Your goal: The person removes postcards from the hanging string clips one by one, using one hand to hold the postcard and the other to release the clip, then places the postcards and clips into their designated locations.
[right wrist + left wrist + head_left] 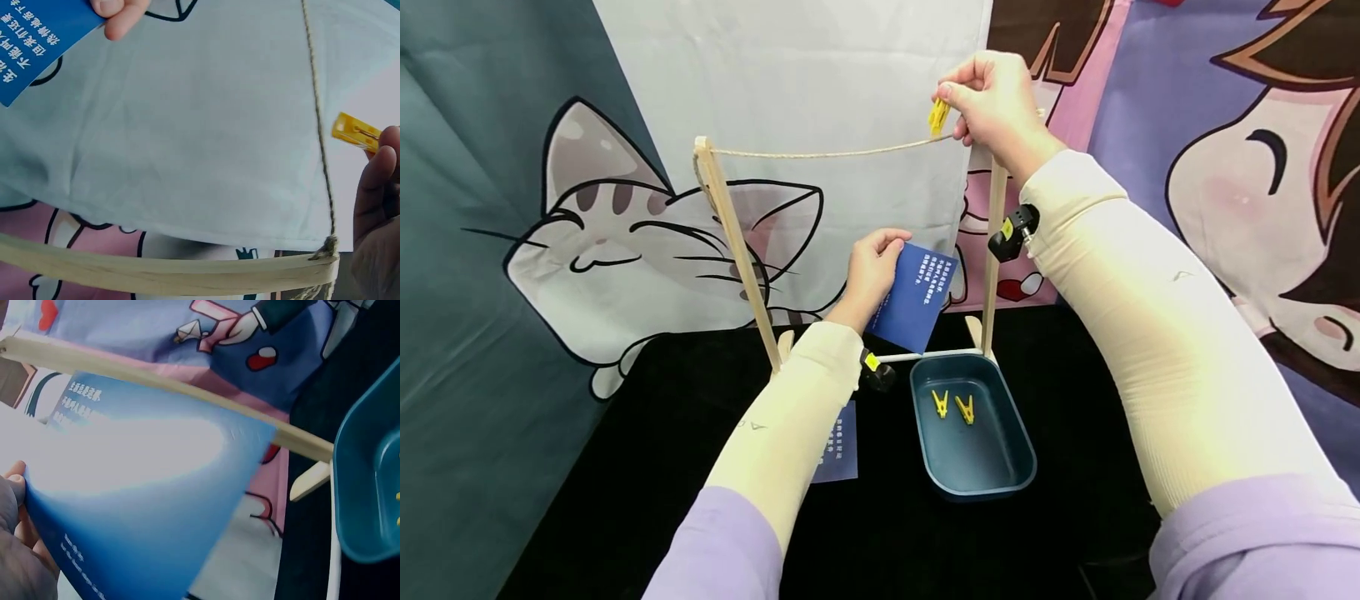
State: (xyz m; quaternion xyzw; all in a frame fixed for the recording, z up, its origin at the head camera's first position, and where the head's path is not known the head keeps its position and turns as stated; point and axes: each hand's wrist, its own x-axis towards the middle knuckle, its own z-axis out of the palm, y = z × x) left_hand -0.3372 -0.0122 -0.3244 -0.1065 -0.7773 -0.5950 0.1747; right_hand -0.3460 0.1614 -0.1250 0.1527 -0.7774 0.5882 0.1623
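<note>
My right hand (996, 104) pinches a yellow clothespin (938, 115) at the right end of the twine (827, 154). In the right wrist view the clothespin (356, 130) points at the twine (317, 106), a small gap between them. Lower down, my left hand (875, 275) grips a blue card (914, 296) by its edge, thumb on the near face. White printed characters cover part of the card, and glare washes out its middle in the left wrist view. The card hangs tilted below the line, between the two wooden posts.
Wooden posts (737, 250) carry the twine on a frame with a white bottom bar (895, 357). A dark blue tub (977, 479) in front holds two yellow clothespins (966, 409). Another blue card (844, 450) lies on the black cloth, partly behind my left forearm. Printed curtains hang behind.
</note>
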